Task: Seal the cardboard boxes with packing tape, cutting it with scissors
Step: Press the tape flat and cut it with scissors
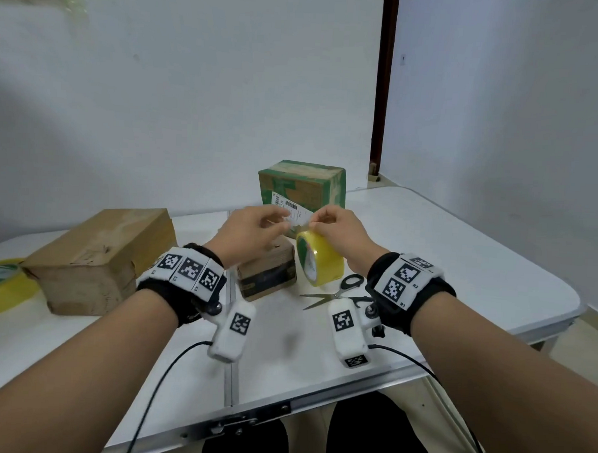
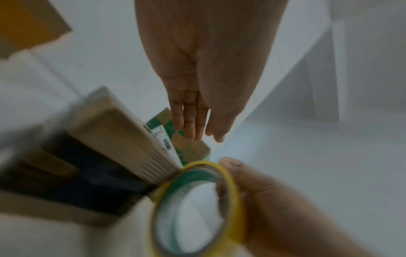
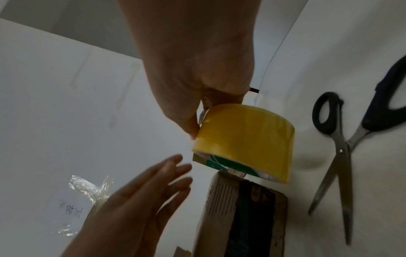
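Gripping the yellow packing-tape roll (image 1: 319,258) upright beside the small brown cardboard box (image 1: 267,271), right hand (image 1: 338,233) fingers curled; left hand (image 1: 252,233) hovered open alongside, nearer the box.

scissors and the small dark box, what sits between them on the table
In the head view, the yellow tape roll, gripped by the right hand, is between the scissors and small dark box.
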Motion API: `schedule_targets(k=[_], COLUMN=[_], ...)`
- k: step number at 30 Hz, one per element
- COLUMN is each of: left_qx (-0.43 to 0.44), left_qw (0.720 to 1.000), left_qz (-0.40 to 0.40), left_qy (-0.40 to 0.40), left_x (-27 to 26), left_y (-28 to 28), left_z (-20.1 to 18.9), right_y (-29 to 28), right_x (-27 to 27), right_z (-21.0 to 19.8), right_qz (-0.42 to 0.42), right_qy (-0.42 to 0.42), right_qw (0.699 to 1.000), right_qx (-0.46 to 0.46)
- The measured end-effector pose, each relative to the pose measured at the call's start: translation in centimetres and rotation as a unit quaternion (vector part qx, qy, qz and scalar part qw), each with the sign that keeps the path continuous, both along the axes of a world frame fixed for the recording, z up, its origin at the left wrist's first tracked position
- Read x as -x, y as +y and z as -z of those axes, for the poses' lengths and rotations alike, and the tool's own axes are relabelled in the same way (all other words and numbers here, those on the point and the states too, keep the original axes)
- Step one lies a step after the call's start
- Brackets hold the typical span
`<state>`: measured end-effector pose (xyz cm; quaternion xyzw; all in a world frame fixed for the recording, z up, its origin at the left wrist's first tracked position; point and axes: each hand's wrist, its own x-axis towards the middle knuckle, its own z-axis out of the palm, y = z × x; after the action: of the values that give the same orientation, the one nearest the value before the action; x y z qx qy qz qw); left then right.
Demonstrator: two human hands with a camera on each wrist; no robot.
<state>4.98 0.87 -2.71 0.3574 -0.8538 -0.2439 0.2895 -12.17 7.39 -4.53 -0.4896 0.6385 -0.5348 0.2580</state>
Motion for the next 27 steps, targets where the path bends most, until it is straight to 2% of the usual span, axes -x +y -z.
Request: schedule_targets(k=[2, 4, 11, 15, 18, 22, 25, 27], left_qx=[-0.081, -0.120, -0.179, -0.135, -0.075, -0.023, 0.006, 0.015], left_qw=[0.996, 0.992, 0.983, 0.991, 0.997, 0.999, 0.998, 0.997], left_qz=[0.020, 0.035, 0.019, -0.002, -0.031, -0.042, -0.060, -0.063], left_qy=[0.028, 0.016, 0.026, 0.009, 0.013, -0.026, -0.032, -0.035], left_x=[1.4, 2.5, 4.6, 5.5, 5.9, 6.1, 6.3, 6.4], left_y=[0.2, 0.1, 0.6, 0.5, 0.5, 0.5, 0.3, 0.2], left_z=[-0.1, 0.2, -0.3, -0.4, -0.4, 0.1, 0.5, 0.6], right_y=[0.3, 0.7, 1.1, 1.3, 1.3, 1.8, 3.6, 3.9], right_x=[-0.3, -0.4, 0.7, 0.9, 0.8, 1.8, 1.6, 1.6], right_z=[0.2, 0.3, -0.3, -0.4, -0.4, -0.9, -2.1, -2.1], right_qz=[0.007, 0.017, 0.051, 0.055, 0.047, 0.032, -0.115, -0.179], right_qy=[0.016, 0.030, 0.077, 0.095, 0.042, -0.090, -0.210, -0.181], right_qw=[1.000, 0.999, 0.996, 0.994, 0.997, 0.988, 0.961, 0.956], right_qx=[0.015, 0.024, -0.004, -0.001, -0.043, -0.120, -0.137, -0.147])
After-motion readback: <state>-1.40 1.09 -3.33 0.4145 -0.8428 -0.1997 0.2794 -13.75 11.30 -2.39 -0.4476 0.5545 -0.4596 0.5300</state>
